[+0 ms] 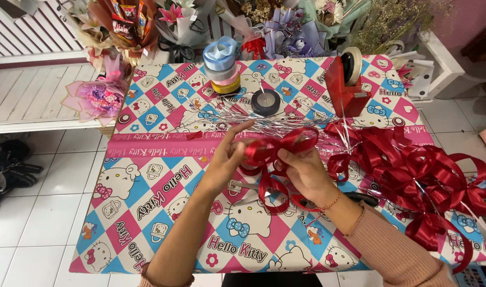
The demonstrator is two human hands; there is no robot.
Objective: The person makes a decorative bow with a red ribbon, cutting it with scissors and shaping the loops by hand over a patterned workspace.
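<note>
While both hands pinch it, left hand (227, 159) and right hand (301, 170) hold the red ribbon (277, 146) above the table (147, 202); finished bows (429, 175) lie at three o'clock.

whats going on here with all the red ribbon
A person holds a looped red ribbon over a table covered in cartoon-print paper. The left hand pinches one side of the loops, and the right hand grips the other. A pile of finished red bows lies to the right. Ribbon spools and a red tape dispenser stand at the far edge.
</note>
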